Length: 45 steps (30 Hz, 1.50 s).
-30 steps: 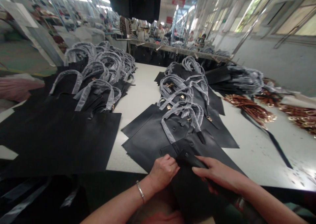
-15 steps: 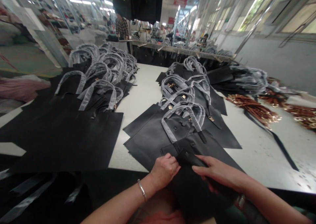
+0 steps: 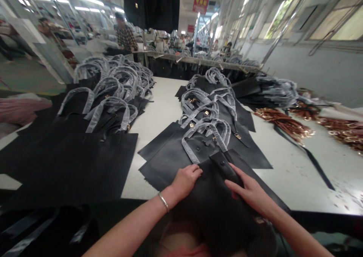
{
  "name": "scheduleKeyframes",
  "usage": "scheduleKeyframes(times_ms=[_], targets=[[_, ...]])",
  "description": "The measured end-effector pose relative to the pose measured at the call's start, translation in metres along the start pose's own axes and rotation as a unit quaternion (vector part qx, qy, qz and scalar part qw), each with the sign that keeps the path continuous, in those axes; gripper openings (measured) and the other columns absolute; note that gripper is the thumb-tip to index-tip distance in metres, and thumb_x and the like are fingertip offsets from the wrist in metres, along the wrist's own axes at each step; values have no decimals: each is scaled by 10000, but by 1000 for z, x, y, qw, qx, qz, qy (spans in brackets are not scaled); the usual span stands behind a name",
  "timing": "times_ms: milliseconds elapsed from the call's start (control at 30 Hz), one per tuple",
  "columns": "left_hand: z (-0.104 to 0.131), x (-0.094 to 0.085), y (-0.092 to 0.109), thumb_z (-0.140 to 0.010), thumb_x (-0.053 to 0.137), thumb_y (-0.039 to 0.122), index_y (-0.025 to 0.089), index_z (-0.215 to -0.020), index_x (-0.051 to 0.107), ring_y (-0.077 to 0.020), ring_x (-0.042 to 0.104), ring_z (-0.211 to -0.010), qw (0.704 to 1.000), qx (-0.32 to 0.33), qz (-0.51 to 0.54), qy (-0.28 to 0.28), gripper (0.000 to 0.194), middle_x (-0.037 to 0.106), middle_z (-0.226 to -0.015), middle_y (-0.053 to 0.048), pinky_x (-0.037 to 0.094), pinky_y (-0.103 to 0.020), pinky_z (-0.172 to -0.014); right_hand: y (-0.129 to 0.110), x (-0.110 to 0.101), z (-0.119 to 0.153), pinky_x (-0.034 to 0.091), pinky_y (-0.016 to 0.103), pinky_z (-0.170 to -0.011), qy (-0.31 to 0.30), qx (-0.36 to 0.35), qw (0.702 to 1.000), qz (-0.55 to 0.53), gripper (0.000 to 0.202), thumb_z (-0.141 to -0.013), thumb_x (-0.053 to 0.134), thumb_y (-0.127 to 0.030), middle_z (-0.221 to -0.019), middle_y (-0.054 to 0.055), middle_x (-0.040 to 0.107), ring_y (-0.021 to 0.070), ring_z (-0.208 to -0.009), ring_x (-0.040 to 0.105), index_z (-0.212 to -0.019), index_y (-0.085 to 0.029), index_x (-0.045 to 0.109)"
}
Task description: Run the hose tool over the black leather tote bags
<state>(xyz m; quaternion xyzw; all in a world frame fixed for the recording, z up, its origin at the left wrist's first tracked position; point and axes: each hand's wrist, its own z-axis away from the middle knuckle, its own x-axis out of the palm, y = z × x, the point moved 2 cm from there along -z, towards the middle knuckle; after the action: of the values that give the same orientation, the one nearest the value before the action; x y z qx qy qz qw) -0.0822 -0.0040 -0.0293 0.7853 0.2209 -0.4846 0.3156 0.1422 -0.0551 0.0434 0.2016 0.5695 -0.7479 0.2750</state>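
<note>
A black bag [image 3: 211, 208] hangs over the table's near edge toward my body, between my two hands. My left hand [image 3: 185, 181], with a silver bangle at the wrist, is closed on the bag's upper left edge. Along the right side, my right hand [image 3: 251, 191] grips the bag, thumb on the near face and fingers partly hidden behind it. Between the hands a folded black part [image 3: 222, 164] with a small dark round fitting stands up. Just beyond lies a stack of black bags [image 3: 170, 155] with plastic-wrapped handles [image 3: 190, 147] and gold-coloured hardware.
A second pile of black bags [image 3: 70, 158] covers the table's left side. To the right lie brown straps [image 3: 286, 124] with gold-coloured ends and a loose black strap [image 3: 317, 166]. More black bags [image 3: 151, 7] hang overhead. A person in a checked shirt [image 3: 126, 36] stands farther back.
Both hands have shifted slightly and the bag between them is spread wider. The folded part now stands farther up and right. The whole view has shifted a little.
</note>
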Motion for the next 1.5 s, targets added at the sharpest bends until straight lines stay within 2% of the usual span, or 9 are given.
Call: scheduleKeyframes(times_ms=[100, 200, 500, 567, 667, 767, 967, 1233, 1500], targets=[[-18, -1, -5, -929, 509, 137, 165, -922, 611, -159, 586, -803, 988, 128, -59, -63, 107, 617, -897, -28, 443, -237, -580, 25, 8, 12, 516, 396, -872, 25, -3, 1000, -7, 754, -827, 557, -513, -1013, 83, 730, 271, -920, 687, -1451, -143, 350], [-31, -5, -5, -919, 497, 108, 139, -849, 604, -164, 568, -736, 968, 211, -93, -101, 132, 602, -841, -42, 421, -252, -531, 43, 16, 16, 410, 411, -1046, 50, -10, 998, -23, 748, -820, 560, -525, -1344, 113, 587, 278, -1205, 560, -1440, -153, 367], [-56, -2, -12, -939, 407, 110, 130, -831, 598, -187, 524, -743, 918, 360, -108, -131, 220, 576, -828, -82, 443, -291, -656, 45, 21, 9, 439, 387, -1009, 44, -2, 999, 11, 727, -851, 502, -524, -1307, 109, 624, 275, -1174, 593, -1460, -158, 351], [-58, 3, -18, -945, 393, 112, 134, -862, 595, -184, 534, -774, 933, 324, -71, -139, 220, 583, -853, -82, 445, -283, -701, 43, 21, 8, 449, 386, -993, 39, -3, 999, 21, 715, -865, 480, -520, -1292, 113, 633, 273, -1163, 601, -1467, -163, 335], [-60, 6, -30, -962, 389, 151, 147, -899, 587, -163, 556, -788, 980, 159, 31, -117, 207, 596, -879, -62, 448, -262, -738, 41, 22, 7, 455, 391, -979, 38, -9, 999, 29, 706, -879, 459, -520, -1285, 123, 635, 273, -1152, 608, -1473, -169, 313], [-59, 3, -41, -974, 413, 228, 173, -893, 597, -143, 576, -791, 983, 35, 139, -115, 208, 613, -875, -26, 447, -239, -747, 42, 22, 8, 457, 390, -969, 39, -9, 998, 40, 691, -881, 457, -509, -1268, 125, 644, 277, -1144, 612, -1467, -171, 318], [-55, -6, -41, -924, 550, 350, 235, -952, 663, -136, 582, -921, 959, 106, 182, -187, 164, 611, -1007, 0, 421, -209, -819, 37, 23, 8, 450, 411, -963, 40, -12, 997, 63, 664, -893, 442, -477, -1250, 147, 646, 295, -1126, 619, -1460, -156, 316], [-61, -3, -22, -894, 570, 311, 203, -781, 662, -139, 555, -816, 971, 49, 122, -200, 181, 582, -859, 2, 413, -220, -706, 37, 25, 8, 451, 436, -953, 47, -19, 996, 71, 626, -906, 443, -455, -1231, 152, 653, 307, -1114, 625, -1452, -180, 311], [-44, 4, -36, -907, 498, 379, 122, -802, 614, -132, 558, -722, 855, -207, 468, -87, 301, 593, -752, -17, 462, -262, -736, 35, 26, 8, 454, 427, -940, 50, -30, 995, 76, 617, -915, 426, -454, -1209, 164, 656, 305, -1084, 636, -1439, -149, 310]])
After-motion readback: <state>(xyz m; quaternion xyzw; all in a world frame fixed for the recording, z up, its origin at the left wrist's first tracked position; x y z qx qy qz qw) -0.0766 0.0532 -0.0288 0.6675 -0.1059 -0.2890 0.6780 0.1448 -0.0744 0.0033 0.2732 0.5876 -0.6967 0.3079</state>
